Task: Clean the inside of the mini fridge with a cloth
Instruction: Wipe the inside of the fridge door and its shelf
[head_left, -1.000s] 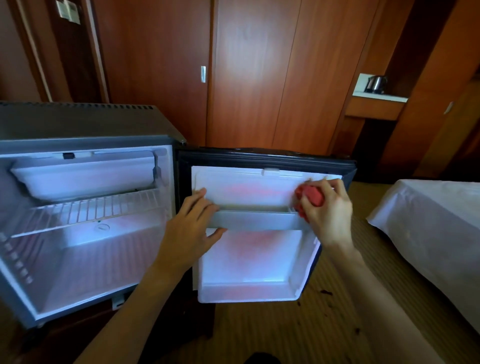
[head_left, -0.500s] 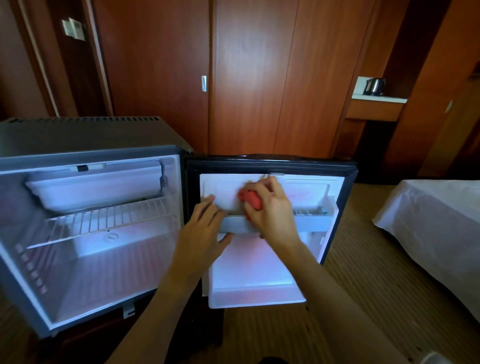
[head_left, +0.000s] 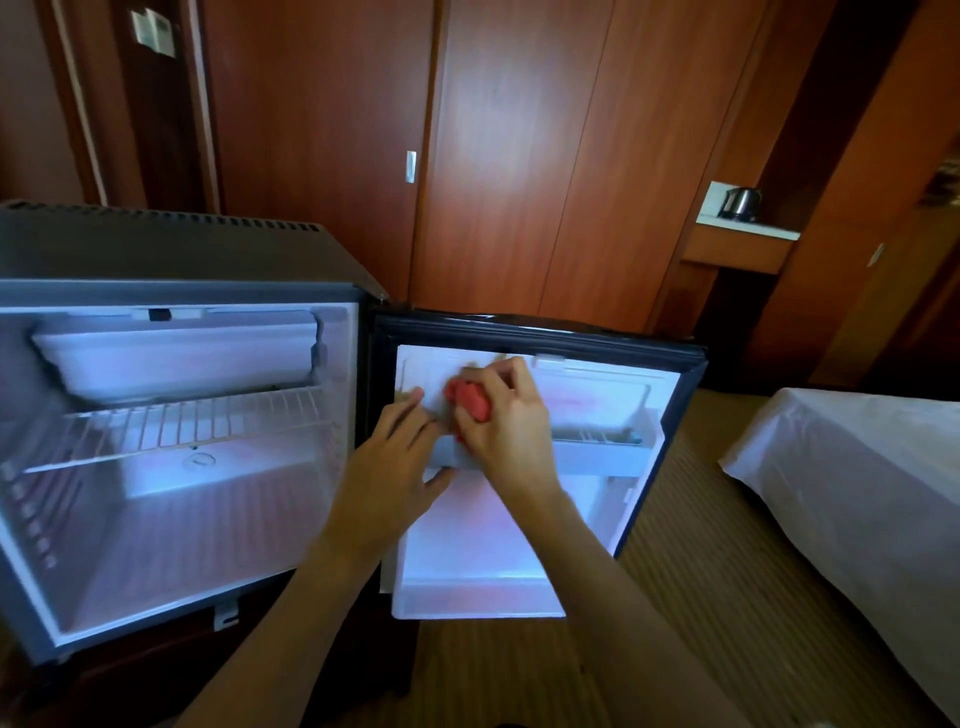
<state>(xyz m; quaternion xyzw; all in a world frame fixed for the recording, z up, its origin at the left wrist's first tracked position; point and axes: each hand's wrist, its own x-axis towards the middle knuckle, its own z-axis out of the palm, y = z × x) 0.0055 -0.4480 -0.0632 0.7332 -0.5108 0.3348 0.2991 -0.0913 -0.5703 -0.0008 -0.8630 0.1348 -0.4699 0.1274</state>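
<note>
Item: my right hand (head_left: 506, 426), fingers curled round a bunched red cloth (head_left: 470, 402), pressing it against the white inner liner of the open fridge door (head_left: 613, 400), at the left end of the upper door shelf (head_left: 597, 457)

Item: my left hand (head_left: 392, 457), just left of the right hand and nearly touching it; fingers straight and spread, laid flat on the door's hinge-side edge, thumb hooked under the shelf's left end; it grips nothing

Item: mini fridge (head_left: 171, 415), left of both hands, door swung fully open to the right; interior white and lit

Item: freezer tray (head_left: 176, 358), top of the cabinet, left of and above my left hand

Item: wire rack (head_left: 171, 423), directly beneath the tray, level with my left hand

Item: lower door bin (head_left: 475, 597), below both wrists

Item: bed with white sheet (head_left: 852, 467), well right of my right hand

Item: electric kettle (head_left: 740, 203), on a ledge far above and right of the hands

Item: wooden wardrobe doors (head_left: 519, 156), behind the fridge
</note>
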